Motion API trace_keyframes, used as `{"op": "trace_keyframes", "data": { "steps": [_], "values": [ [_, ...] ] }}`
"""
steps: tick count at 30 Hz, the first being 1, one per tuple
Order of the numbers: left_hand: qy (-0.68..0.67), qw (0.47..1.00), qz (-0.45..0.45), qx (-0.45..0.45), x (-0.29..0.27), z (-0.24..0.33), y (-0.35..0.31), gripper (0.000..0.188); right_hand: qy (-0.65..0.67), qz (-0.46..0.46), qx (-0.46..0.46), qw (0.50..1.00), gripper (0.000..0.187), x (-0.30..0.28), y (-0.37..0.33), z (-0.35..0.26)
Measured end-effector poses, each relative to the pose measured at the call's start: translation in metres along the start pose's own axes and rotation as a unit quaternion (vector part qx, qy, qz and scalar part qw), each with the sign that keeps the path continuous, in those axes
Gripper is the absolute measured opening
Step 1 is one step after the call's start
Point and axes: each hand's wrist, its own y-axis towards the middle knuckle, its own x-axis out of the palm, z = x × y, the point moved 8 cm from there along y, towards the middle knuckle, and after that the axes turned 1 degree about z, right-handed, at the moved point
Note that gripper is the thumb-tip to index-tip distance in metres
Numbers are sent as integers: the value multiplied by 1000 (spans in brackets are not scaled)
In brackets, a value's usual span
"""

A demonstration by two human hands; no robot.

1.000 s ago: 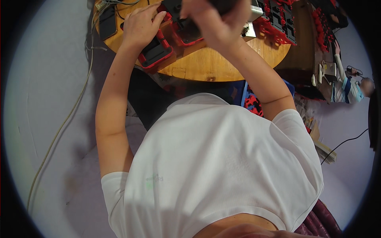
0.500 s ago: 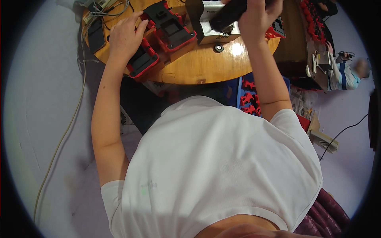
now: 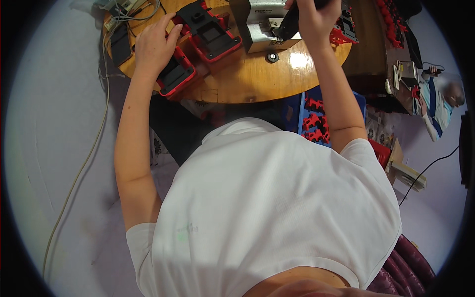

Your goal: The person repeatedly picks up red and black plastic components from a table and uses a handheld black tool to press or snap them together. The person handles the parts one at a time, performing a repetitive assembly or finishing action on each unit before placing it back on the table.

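Note:
My left hand (image 3: 154, 45) is at the left end of a red-and-black plastic housing (image 3: 210, 34), thumb and fingertips closed at its corner. Under and beside that palm lies a second, similar housing (image 3: 177, 75), partly covered. My right hand (image 3: 319, 22) is wrapped round a black electric screwdriver (image 3: 291, 24), whose upper part is cut off by the frame's edge. The tool slants down to the left, its tip at the front opening of a silver metal box (image 3: 255, 29), which looks like a screw feeder. Whether a screw is on the tip is too small to tell.
A small round black piece (image 3: 271, 57) lies on the wooden table (image 3: 237, 86). Further right is another red-and-black part (image 3: 345, 29). A black phone-like slab (image 3: 120, 45) and cables are at the left. Below the table edge, a blue crate (image 3: 301, 116) holds red parts. Another person (image 3: 438, 101) sits far right.
My right hand has shifted slightly left, and the screwdriver's tip has come to the metal box's front opening. My left hand stays at the housing. The person at far right has shifted.

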Motion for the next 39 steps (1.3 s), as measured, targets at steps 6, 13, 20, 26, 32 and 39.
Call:
{"op": "trace_keyframes", "data": {
  "steps": [6,13,20,26,32,39],
  "values": [
    [-14,1000,10,4,4,-2,0,42,164,-38,11,986,30,62,-6,-26],
    [36,999,-14,-9,16,-18,-3,36,254,-75,-40,963,56,142,-40,-38],
    [-126,990,64,-1,6,-9,-5,37,208,-143,-59,966,51,162,-46,-37],
    [-347,935,54,-49,1,-1,-5,43,227,-189,-82,952,58,180,-51,-46],
    [-68,996,60,-11,-1,2,0,41,226,-171,-111,953,57,180,-44,-42],
    [-43,999,20,-11,0,2,-3,42,50,-56,-95,993,30,49,6,-25]
  ]
}}
